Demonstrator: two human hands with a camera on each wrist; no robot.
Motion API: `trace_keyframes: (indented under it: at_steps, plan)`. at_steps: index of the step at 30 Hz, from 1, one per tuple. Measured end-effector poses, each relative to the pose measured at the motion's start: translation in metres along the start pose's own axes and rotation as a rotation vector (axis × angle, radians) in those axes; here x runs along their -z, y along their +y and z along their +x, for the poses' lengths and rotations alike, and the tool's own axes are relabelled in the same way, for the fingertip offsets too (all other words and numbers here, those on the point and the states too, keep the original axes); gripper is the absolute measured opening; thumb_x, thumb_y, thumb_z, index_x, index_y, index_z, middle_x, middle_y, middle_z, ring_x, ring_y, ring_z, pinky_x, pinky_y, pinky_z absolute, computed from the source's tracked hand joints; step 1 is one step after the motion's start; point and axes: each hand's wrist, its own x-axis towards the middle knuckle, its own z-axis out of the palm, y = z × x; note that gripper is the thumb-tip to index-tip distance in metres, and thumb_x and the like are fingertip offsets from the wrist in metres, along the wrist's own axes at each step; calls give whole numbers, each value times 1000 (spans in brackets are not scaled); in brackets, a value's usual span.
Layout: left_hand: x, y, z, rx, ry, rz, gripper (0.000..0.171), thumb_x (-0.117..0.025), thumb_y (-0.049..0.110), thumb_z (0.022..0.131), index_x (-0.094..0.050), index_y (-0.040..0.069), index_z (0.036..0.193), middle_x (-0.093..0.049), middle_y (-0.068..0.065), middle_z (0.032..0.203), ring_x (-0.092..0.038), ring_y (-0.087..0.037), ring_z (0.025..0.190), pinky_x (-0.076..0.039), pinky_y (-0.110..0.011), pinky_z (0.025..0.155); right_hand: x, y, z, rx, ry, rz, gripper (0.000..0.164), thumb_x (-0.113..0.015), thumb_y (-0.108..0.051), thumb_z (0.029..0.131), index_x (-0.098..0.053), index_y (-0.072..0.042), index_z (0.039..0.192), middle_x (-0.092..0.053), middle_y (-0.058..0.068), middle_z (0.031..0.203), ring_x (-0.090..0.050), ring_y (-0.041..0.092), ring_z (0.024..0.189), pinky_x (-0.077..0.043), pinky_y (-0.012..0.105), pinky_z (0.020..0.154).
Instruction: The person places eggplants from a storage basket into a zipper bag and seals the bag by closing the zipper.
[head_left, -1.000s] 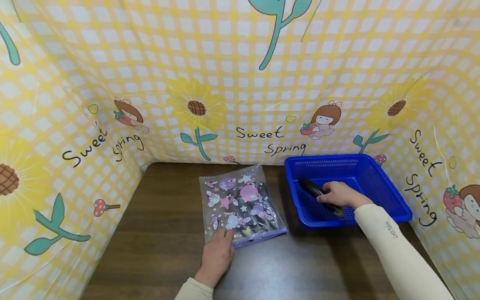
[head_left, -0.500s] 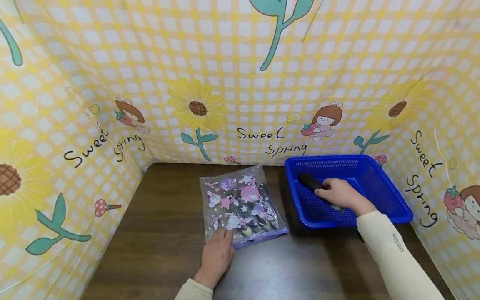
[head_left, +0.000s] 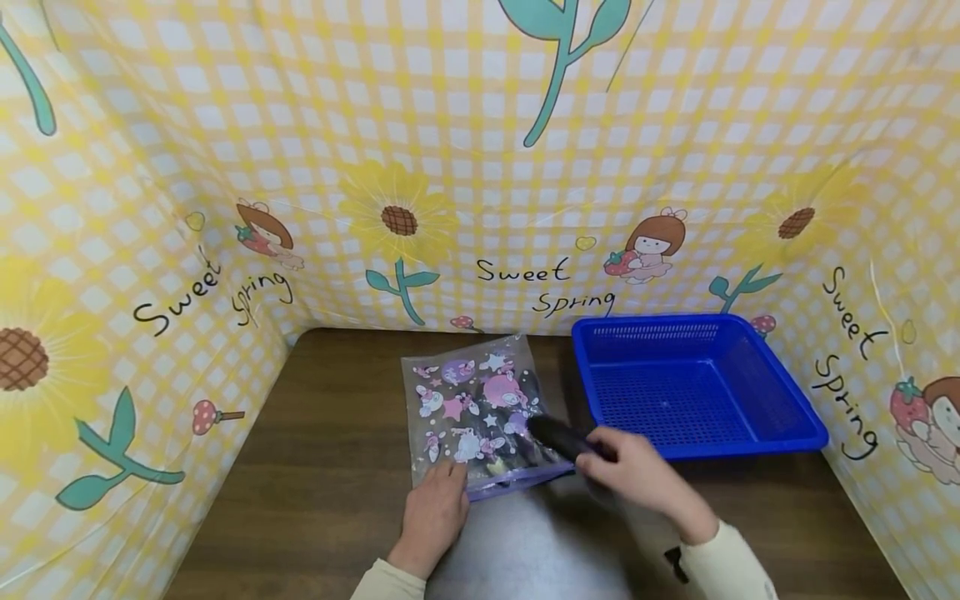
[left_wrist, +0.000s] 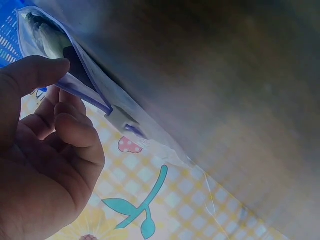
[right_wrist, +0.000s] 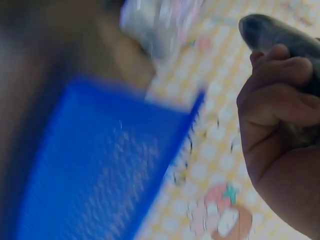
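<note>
A clear zip bag (head_left: 448, 382) printed with pink and purple cartoon figures lies on the table, its purple-edged mouth toward me. Dark eggplants show through the plastic; in the left wrist view a pale green eggplant stem end (left_wrist: 45, 37) sits inside the parted mouth. My left hand (head_left: 435, 510) pinches the bag's edge between thumb and fingers, near the zip slider (left_wrist: 127, 125). With my right hand (head_left: 637, 473) I grip another dark eggplant (head_left: 553, 435), its rounded end pointing left and overlapping the bag's right side in the head view.
To the right, a blue plastic basket (head_left: 697, 451) with perforated walls stands on the brown wooden table (head_left: 330, 467). A yellow checked cloth (head_left: 495, 200) with sunflower prints walls in the back and both sides.
My right hand has lifted the eggplant out of the blue basket and carried it left and nearer, over to the bag. The left hand stays at the bag's edge.
</note>
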Motion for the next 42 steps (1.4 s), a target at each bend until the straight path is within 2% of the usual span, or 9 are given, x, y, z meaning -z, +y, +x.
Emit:
trace_keyframes:
  at_steps: [3,5,10,14,21,25,29,37,42]
  plan:
    - [-1,0,-1,-4,2,-1,22,-73,4,68,-54,10,77,-53,-4,75,-54,-25,63,-42,-38,45,-34,-1,-13,74,-53,51,10,-72,-27,90,-67,-19,93,-56,-10,70,-50,4,57,-43,26,50]
    - [-1,-1,-1,-5,7,1,22,-73,5,69,-54,10,77,-54,-5,76,-54,-26,64,-42,-38,45,-57,-1,-20,90,-92,75,12,-73,-29,89,-67,-20,94,-56,-12,70,-50,2,58,-44,25,51]
    - [0,-1,0,-5,31,-7,22,-74,7,70,-54,10,77,-55,-5,77,-56,-27,66,-44,-39,46,-99,0,-29,48,-155,61,22,-73,-38,88,-67,-19,97,-56,-16,71,-51,1,60,-43,25,55]
    - [0,0,0,-12,37,-15,23,-77,9,72,-55,9,79,-56,-5,78,-57,-27,69,-45,-40,47,-120,1,-29,20,-136,-22,27,-74,-41,88,-67,-18,100,-58,-16,74,-52,2,64,-43,28,58]
    - [0,0,1,-9,37,-21,19,-76,9,75,-59,8,84,-58,-6,81,-59,-26,70,-46,-40,48,-145,-12,-19,10,26,-206,36,-74,-41,88,-64,-13,107,-60,-7,82,-53,8,67,-42,32,57]
    - [1,1,3,-9,45,-36,21,-76,8,74,-56,9,82,-54,-5,79,-57,-26,69,-45,-39,47,-158,-17,-9,25,126,-298,37,-77,-40,86,-61,-11,104,-63,0,81,-58,15,66,-44,36,54]
    - [3,2,4,-24,58,-48,22,-75,7,73,-54,10,80,-54,-4,79,-56,-25,68,-45,-39,48,-170,-21,3,16,173,-373,42,-81,-40,83,-61,-7,99,-65,5,80,-63,22,66,-47,39,55]
    - [5,1,4,-34,71,-54,24,-76,6,71,-55,9,80,-51,-4,77,-54,-26,67,-44,-39,46,-187,-26,20,16,290,-514,47,-83,-46,77,-62,-4,85,-61,8,71,-63,27,59,-48,40,48]
    - [5,0,3,-24,58,-49,24,-77,7,71,-55,10,80,-50,-3,76,-53,-24,65,-43,-37,45,-187,-29,19,-7,282,-509,52,-81,-52,76,-62,-4,82,-61,8,71,-62,27,58,-47,40,49]
